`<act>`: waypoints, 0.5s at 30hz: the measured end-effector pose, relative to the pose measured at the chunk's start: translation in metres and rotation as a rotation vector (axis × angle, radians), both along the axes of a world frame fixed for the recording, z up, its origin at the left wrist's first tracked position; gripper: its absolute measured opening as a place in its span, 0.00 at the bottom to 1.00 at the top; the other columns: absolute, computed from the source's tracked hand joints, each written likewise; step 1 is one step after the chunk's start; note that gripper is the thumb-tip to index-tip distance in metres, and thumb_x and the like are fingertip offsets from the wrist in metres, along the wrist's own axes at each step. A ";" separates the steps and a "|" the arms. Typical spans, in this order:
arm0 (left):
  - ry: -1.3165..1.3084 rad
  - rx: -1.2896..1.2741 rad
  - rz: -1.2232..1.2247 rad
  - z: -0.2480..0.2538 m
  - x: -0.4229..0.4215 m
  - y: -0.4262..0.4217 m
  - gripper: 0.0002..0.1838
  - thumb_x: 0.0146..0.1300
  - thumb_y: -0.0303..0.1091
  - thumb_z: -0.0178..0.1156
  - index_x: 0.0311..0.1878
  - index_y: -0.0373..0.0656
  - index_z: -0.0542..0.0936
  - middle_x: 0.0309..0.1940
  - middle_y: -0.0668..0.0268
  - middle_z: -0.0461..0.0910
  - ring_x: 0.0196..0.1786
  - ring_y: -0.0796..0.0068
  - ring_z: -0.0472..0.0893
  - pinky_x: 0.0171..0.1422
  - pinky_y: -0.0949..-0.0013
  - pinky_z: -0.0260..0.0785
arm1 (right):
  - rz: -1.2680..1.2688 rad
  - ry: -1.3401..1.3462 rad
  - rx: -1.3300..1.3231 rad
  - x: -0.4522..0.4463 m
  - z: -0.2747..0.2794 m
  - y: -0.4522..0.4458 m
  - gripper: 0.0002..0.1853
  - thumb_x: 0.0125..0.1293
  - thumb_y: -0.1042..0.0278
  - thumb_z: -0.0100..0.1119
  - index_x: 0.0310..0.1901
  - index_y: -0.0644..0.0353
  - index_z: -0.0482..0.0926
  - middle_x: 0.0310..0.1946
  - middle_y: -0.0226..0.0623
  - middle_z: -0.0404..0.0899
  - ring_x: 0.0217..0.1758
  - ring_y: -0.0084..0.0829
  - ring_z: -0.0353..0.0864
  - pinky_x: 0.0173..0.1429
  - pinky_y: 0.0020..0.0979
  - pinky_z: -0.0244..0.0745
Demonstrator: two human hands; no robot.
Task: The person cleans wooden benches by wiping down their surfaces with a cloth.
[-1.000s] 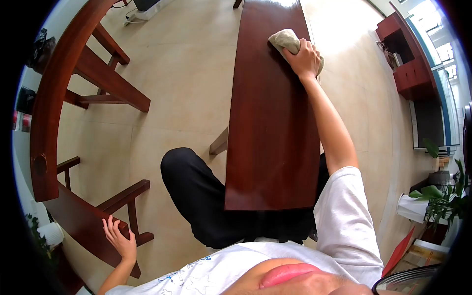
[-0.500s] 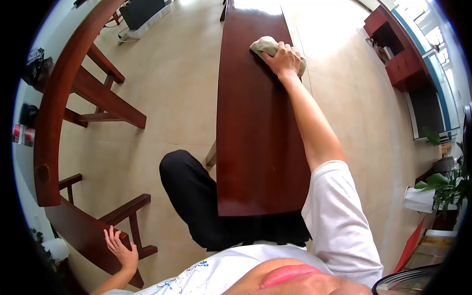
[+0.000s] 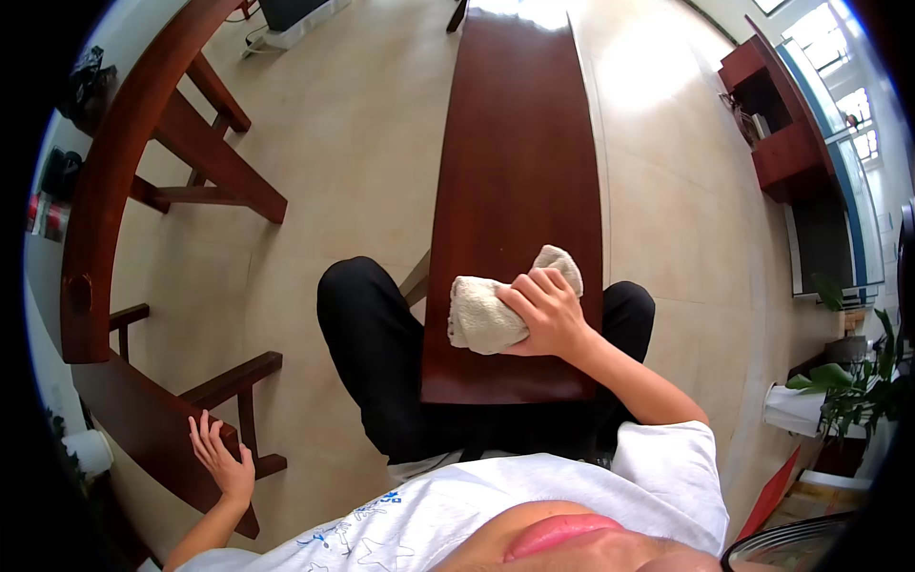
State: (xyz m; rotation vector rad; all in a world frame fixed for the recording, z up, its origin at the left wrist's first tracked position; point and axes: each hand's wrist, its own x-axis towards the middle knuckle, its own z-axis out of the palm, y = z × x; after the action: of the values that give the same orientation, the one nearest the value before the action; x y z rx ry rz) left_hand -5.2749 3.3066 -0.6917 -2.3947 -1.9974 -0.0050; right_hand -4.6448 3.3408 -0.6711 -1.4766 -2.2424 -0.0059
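Observation:
A long, dark red wooden bench [image 3: 515,162] stretches away in front of me, its near end between my knees. My right hand [image 3: 550,313] is wrapped round a beige cloth [image 3: 484,316], which lies bunched on the bench top near that end. Part of the cloth sticks out beyond my fingers on both sides. At the lower left, my left hand [image 3: 221,458] rests with spread fingers on the edge of another dark wooden bench [image 3: 157,429], holding nothing.
A big curved wooden table edge [image 3: 91,238] with legs stands at the left. To the right are a red cabinet [image 3: 786,153], a leafy plant [image 3: 858,391] and a white pot [image 3: 793,408]. A dark box [image 3: 291,11] sits on the floor at the top left.
My right hand has come back toward me along the bench with the cloth, from the far part to the near end. My left hand has stayed on the other bench.

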 end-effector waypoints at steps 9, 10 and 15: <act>0.007 -0.027 0.012 -0.001 0.001 0.002 0.33 0.55 0.24 0.63 0.66 0.42 0.68 0.80 0.54 0.61 0.86 0.41 0.50 0.84 0.36 0.46 | 0.051 -0.075 0.016 0.041 -0.007 0.080 0.39 0.33 0.46 0.84 0.49 0.55 0.82 0.43 0.40 0.80 0.52 0.47 0.81 0.57 0.47 0.76; -0.001 -0.028 0.014 -0.001 0.002 0.002 0.33 0.54 0.24 0.64 0.66 0.42 0.68 0.80 0.55 0.62 0.86 0.41 0.50 0.84 0.36 0.46 | -0.023 -0.031 0.089 0.047 -0.011 0.105 0.37 0.32 0.51 0.84 0.47 0.55 0.81 0.43 0.40 0.80 0.52 0.47 0.82 0.57 0.47 0.76; 0.007 -0.003 0.005 -0.003 0.002 0.000 0.34 0.53 0.25 0.64 0.66 0.43 0.68 0.80 0.54 0.62 0.86 0.40 0.51 0.85 0.35 0.45 | -0.320 -0.107 0.249 0.080 -0.028 0.236 0.28 0.50 0.46 0.79 0.46 0.58 0.83 0.42 0.38 0.85 0.51 0.43 0.84 0.56 0.46 0.77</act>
State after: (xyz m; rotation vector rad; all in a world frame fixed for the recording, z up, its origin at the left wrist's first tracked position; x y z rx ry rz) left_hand -5.2731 3.3071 -0.6948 -2.3879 -2.0023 0.0065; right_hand -4.5643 3.5767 -0.6993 -1.7068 -1.9734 -0.4561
